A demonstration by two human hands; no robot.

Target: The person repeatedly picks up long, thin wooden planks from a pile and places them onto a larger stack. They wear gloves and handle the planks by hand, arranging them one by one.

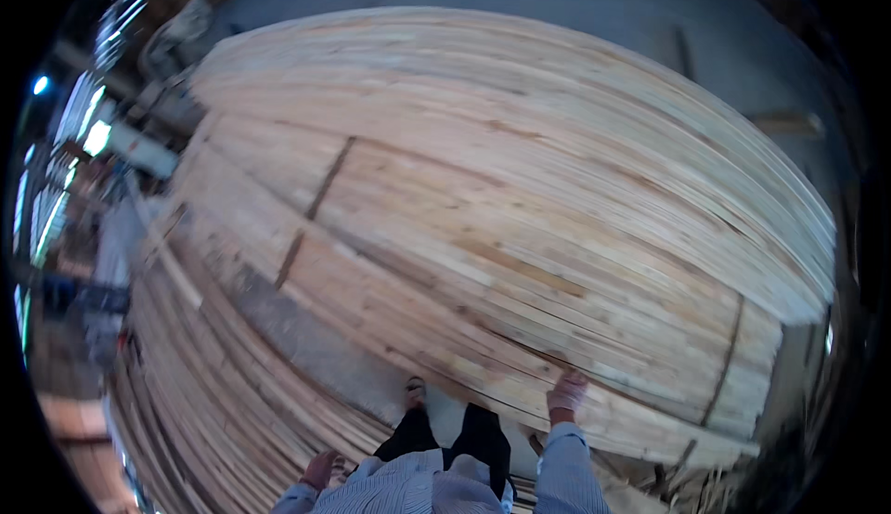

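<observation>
Your right hand (568, 391): on the near-edge board (418, 314) of the large plank stack (594, 208), fingers bent; whether it grips, you cannot tell. Your left hand (322, 469): apart from the stack's near side, by the second plank pile (232, 375), partly curled, contents unclear. Progress, as judged: the stack's far rows look closely laid; the near-edge board, gapped inward, seems unsettled; remainder uncertain. Blurred: clutter (109, 240) past the stack's left end.

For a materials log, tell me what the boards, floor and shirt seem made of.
Boards: bare, seemingly unvarnished wood, shown by pale grain and darker streaks. Floor: possibly concrete, being gray and dull, though blur leaves that open. Shirt: probably woven cloth, matte, judging by its fine stripes and soft folds.
</observation>
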